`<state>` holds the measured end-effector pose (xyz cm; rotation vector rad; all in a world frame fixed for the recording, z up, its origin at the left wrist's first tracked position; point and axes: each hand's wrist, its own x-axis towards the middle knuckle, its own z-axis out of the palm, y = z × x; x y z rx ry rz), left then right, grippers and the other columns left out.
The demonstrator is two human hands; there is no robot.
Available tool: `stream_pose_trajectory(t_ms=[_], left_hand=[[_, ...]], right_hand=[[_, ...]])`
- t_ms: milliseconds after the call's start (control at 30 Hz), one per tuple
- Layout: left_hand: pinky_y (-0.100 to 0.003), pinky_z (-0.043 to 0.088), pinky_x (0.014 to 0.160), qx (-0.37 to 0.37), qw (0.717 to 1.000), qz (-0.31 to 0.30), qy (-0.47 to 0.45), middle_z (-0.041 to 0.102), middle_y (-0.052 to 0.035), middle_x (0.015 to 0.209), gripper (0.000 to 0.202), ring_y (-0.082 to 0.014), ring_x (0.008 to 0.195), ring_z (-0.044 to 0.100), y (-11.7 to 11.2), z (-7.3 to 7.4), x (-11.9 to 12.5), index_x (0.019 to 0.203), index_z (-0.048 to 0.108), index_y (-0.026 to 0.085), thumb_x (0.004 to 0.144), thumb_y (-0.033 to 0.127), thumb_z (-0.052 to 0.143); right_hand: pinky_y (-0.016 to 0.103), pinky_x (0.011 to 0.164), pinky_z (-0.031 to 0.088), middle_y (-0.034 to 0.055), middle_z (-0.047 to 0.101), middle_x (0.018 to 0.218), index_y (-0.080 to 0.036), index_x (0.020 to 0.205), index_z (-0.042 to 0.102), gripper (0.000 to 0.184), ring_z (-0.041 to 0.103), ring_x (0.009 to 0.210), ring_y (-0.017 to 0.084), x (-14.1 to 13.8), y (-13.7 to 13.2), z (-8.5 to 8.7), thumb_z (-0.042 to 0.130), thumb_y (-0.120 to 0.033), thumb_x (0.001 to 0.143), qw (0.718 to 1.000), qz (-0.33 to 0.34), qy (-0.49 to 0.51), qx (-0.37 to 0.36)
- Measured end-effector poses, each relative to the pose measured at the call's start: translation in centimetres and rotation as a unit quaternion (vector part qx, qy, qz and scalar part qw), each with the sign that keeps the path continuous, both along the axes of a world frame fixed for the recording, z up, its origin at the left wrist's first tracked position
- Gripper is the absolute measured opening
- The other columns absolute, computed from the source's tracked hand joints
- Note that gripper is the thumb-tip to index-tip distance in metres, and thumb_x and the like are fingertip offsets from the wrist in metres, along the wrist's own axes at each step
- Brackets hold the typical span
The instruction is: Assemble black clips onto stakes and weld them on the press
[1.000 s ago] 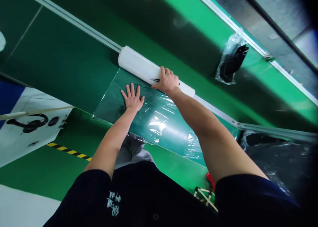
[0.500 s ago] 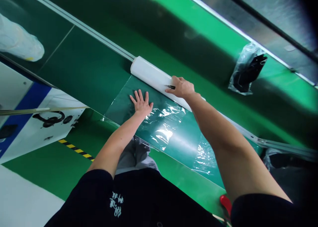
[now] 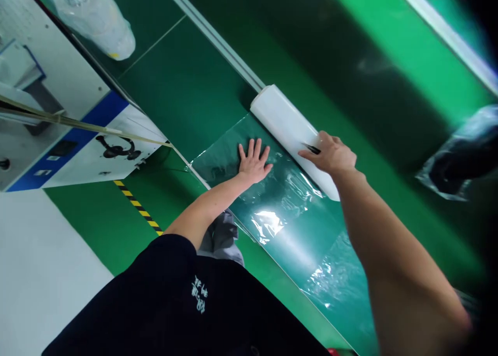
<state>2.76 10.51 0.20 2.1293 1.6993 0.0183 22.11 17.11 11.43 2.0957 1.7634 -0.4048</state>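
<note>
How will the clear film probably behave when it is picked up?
The film is likely floppy, since it shows wrinkles. It is probably light, as the green table shows through it. Its bright glare suggests it may be slippery.

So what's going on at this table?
A person's left hand is pressed flat, fingers spread, on clear film lying over the green tabletop. Their right hand is over a white roll along the table's far side; a slim dark object shows by its thumb, too small to identify. A wrapped bundle lies farther left.
</note>
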Motion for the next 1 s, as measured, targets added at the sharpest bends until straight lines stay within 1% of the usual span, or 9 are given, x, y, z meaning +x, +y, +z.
stream_pose_trajectory(t_ms=[200,333,433,533,633,700,833,900,1000], left_hand=[[-0.069,-0.010,0.115,-0.006,1.000,-0.014,-0.015,0.008,-0.0127,0.167,0.068,-0.0376,0.153,-0.002,0.4,0.1,-1.1,0.157,0.028,0.022,0.096,0.050,0.039],[-0.068,-0.010,0.115,-0.010,1.000,-0.013,-0.016,0.006,-0.0119,0.168,0.069,-0.0375,0.153,-0.003,0.1,0.2,-1.4,0.158,0.026,0.022,0.096,0.050,0.039],[-0.069,-0.008,0.116,-0.010,1.000,-0.012,-0.013,0.008,-0.0124,0.167,0.069,-0.0375,0.153,-0.002,0.1,0.3,-1.3,0.157,0.028,0.022,0.096,0.050,0.040],[-0.069,-0.007,0.116,-0.004,1.000,-0.010,-0.013,0.009,-0.0134,0.167,0.068,-0.0370,0.153,0.001,0.2,0.4,-1.2,0.157,0.029,0.022,0.096,0.050,0.041],[-0.069,-0.006,0.116,-0.004,1.000,-0.007,-0.016,0.010,-0.0137,0.167,0.069,-0.0369,0.153,0.002,0.2,0.5,-1.3,0.157,0.029,0.023,0.095,0.049,0.043],[-0.070,-0.005,0.116,-0.008,1.000,-0.005,-0.020,0.010,-0.0139,0.167,0.068,-0.0370,0.153,0.002,0.1,0.7,-1.3,0.156,0.029,0.022,0.095,0.049,0.044],[-0.070,-0.004,0.116,-0.007,1.000,-0.007,-0.026,0.011,-0.0147,0.167,0.067,-0.0375,0.153,0.002,0.0,0.8,-1.3,0.156,0.031,0.021,0.095,0.048,0.043],[-0.070,-0.004,0.116,-0.004,1.000,-0.006,-0.027,0.011,-0.0151,0.166,0.067,-0.0376,0.153,0.003,0.0,0.8,-1.3,0.155,0.032,0.020,0.095,0.048,0.043],[-0.070,-0.003,0.116,-0.001,1.000,-0.005,-0.029,0.012,-0.0154,0.166,0.065,-0.0376,0.153,0.004,0.0,0.6,-1.3,0.153,0.036,0.018,0.094,0.047,0.043]], right_hand=[[0.047,0.085,0.052,0.0191,0.054,0.137,-0.022,0.143,0.042,0.080,0.060,0.113,0.036,0.7,-0.1,-0.6,0.058,-0.069,0.080,0.998,0.045,0.021,0.036],[0.050,0.089,0.051,0.0186,0.049,0.145,-0.021,0.147,0.039,0.086,0.057,0.119,0.038,1.1,-0.2,-0.4,0.060,-0.068,0.078,0.996,0.043,0.043,0.066],[0.050,0.092,0.051,0.0189,0.049,0.144,-0.017,0.143,0.045,0.078,0.055,0.121,0.037,0.4,-0.8,0.3,0.058,-0.063,0.080,0.988,0.038,0.072,0.132],[0.044,0.091,0.051,0.0180,0.058,0.132,-0.014,0.131,0.055,0.060,0.061,0.111,0.031,-1.8,-2.0,0.2,0.053,-0.053,0.086,0.973,0.051,0.132,0.183],[0.036,0.085,0.052,0.0121,0.069,0.110,-0.015,0.120,0.060,0.042,0.065,0.094,0.025,-4.7,-2.7,-1.2,0.052,-0.038,0.086,0.972,0.057,0.206,0.102],[0.032,0.080,0.051,0.0091,0.072,0.100,-0.015,0.113,0.063,0.033,0.065,0.088,0.022,-6.4,-2.5,-2.4,0.050,-0.030,0.086,0.974,0.048,0.216,0.043],[0.029,0.082,0.048,0.0111,0.073,0.101,-0.016,0.104,0.067,0.030,0.066,0.093,0.023,-8.8,-1.0,-4.3,0.040,-0.024,0.094,0.978,0.076,0.196,0.000],[0.030,0.087,0.048,0.0131,0.072,0.109,-0.015,0.113,0.065,0.035,0.065,0.102,0.024,-9.7,-0.1,-4.8,0.036,-0.024,0.098,0.977,0.100,0.190,0.009],[0.035,0.089,0.048,0.0148,0.070,0.118,-0.017,0.134,0.054,0.041,0.065,0.107,0.027,-10.9,1.1,-5.2,0.032,-0.031,0.103,0.982,0.096,0.163,0.012]])
